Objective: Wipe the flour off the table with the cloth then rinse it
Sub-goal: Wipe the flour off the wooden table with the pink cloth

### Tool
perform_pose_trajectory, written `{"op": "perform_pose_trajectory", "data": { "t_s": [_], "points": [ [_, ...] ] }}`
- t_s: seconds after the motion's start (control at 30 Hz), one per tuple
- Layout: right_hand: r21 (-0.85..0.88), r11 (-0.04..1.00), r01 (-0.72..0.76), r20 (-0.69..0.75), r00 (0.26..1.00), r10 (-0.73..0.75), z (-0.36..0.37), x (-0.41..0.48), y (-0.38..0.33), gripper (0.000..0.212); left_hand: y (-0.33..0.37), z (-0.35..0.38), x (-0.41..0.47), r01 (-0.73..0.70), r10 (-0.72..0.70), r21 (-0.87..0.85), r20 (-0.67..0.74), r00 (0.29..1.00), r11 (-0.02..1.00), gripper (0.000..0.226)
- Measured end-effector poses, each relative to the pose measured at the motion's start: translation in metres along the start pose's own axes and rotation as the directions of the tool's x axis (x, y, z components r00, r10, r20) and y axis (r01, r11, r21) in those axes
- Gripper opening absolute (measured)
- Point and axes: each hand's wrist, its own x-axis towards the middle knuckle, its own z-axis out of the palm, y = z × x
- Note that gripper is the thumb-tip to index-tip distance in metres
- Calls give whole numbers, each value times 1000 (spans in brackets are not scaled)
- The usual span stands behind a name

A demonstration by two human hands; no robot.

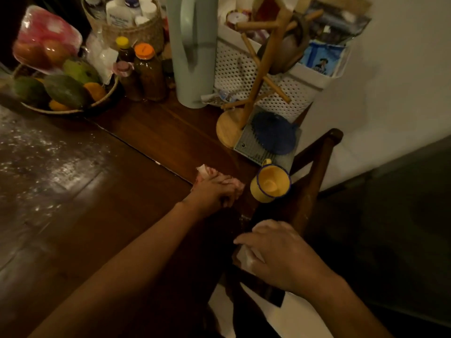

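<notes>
My left hand (214, 193) grips a bunched pink-and-white cloth (204, 172) and presses it on the dark wooden table (136, 191) near its right edge. White flour (36, 154) is scattered over the table's left part. My right hand (278, 252) hovers at the table's right edge, lower than the left hand, palm down with relaxed fingers. A pale white patch (245, 261) shows under its thumb; I cannot tell what it is.
A yellow enamel mug (271, 182) stands right beside the cloth. Behind it are a wooden mug tree (253, 76), a blue lid on a grey rack (271, 136), a tall pale jug (192, 52), bottles (146, 71) and a fruit basket (61, 89). A chair back (314, 172) leans at the table's right.
</notes>
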Motion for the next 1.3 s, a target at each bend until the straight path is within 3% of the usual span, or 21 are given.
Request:
{"op": "perform_pose_trajectory", "data": {
  "t_s": [0.07,0.2,0.23,0.33,0.37,0.47,0.53,0.6,0.63,0.73,0.83,0.9,0.97,1.03,1.1,1.2,1.3],
  "points": [
    [-29,998,50,-32,998,-51,-1,-17,-2,33,2,4,-30,-48,48,-2,-16,999,999,29],
    [-116,992,54,-126,990,-68,14,-32,-8,33,2,-3,-75,-130,114,-214,-87,990,968,21],
    [-149,988,45,-151,986,-68,22,-33,-8,35,2,-3,-74,-59,36,-244,-97,995,968,26],
    [-115,993,10,-247,968,-39,36,-33,-8,30,15,10,-54,314,-317,-55,-70,946,948,46],
    [-117,993,6,-267,963,-37,38,-33,-8,28,21,19,-44,335,-338,-44,-58,940,941,45],
    [-144,989,17,-302,951,-60,42,-33,-9,30,46,41,-26,217,-216,9,-13,976,976,53],
    [-127,991,30,-319,945,-70,45,-33,-9,31,55,49,-30,68,-70,31,61,996,997,44],
    [-113,993,33,-344,936,-70,48,-33,-7,30,50,53,-52,-97,87,63,153,984,993,41],
    [-99,995,34,-361,930,-68,50,-34,-6,29,47,50,-68,-110,95,69,192,977,992,42],
    [-72,997,39,-400,914,-65,55,-35,-4,25,35,23,-120,27,-18,-56,165,986,998,41],
    [-85,995,49,-420,904,-80,56,-34,-2,24,26,1,-140,116,-155,-389,-70,986,914,27],
    [-99,994,53,-411,907,-89,56,-33,-1,24,19,1,-122,271,-351,-350,-192,916,897,27],
    [-115,992,56,-397,913,-98,56,-32,0,25,29,8,-91,441,-466,-172,-151,872,881,41],
    [-131,989,62,-380,919,-108,56,-31,1,26,50,23,-68,365,-373,-88,-91,924,927,56],
    [-146,987,65,-368,923,-115,57,-30,3,26,67,45,-70,153,-160,-106,-65,985,983,55],
    [-153,985,75,-370,920,-127,58,-28,6,30,78,68,-123,13,-14,-34,-11,1000,999,44],
    [-131,985,114,-399,903,-158,58,-31,8,29,88,60,-202,-89,82,-169,-49,995,982,30]
  ]
}}
